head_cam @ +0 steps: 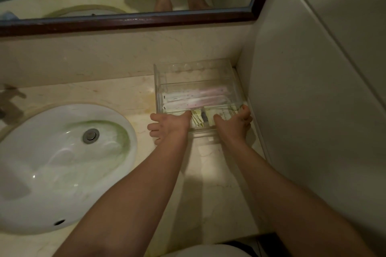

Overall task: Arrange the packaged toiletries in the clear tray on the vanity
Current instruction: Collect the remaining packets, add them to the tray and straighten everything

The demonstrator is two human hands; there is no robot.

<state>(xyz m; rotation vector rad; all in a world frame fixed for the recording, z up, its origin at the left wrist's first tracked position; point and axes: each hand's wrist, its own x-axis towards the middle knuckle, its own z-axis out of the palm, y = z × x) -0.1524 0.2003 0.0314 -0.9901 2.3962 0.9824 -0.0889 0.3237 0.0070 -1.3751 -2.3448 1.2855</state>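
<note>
A clear plastic tray stands on the vanity in the right back corner, against the wall. Long pink-and-white packets lie side by side across its middle. Small yellowish packets sit in the front section. My left hand rests at the tray's front left corner, thumb over the rim, fingers outside. My right hand grips the front right corner, thumb inside on the packets. Both hands hold the tray's front edge.
A white oval sink with a metal drain fills the left of the counter, a faucet at its far left. A dark-framed mirror runs above the backsplash. A tiled wall closes the right side. Something white shows below the counter edge.
</note>
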